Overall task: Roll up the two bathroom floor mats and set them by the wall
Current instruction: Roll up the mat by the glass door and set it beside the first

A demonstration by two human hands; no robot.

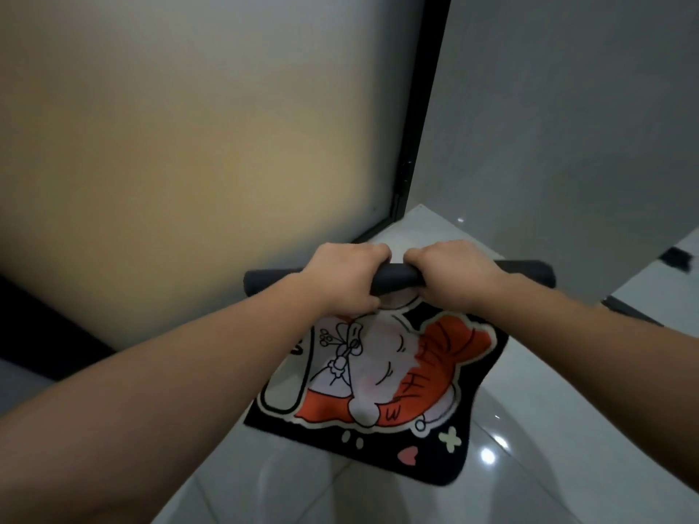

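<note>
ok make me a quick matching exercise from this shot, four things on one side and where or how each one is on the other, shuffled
Things:
1. left hand
2. right hand
3. cartoon mat
4. frosted glass door

States:
A. part rolled, the rest flat on the floor
B. upright behind the roll
C. gripping the roll, nearer the door
D. gripping the roll, nearer the grey wall

Pairs: 1-C, 2-D, 3-A, 4-B

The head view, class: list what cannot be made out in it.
- Second mat: none identifiable in the head view.
- Top of the cartoon mat: covered by both hands and wound into its dark roll.
- Left hand and right hand fingertips: curled behind the roll.
</note>
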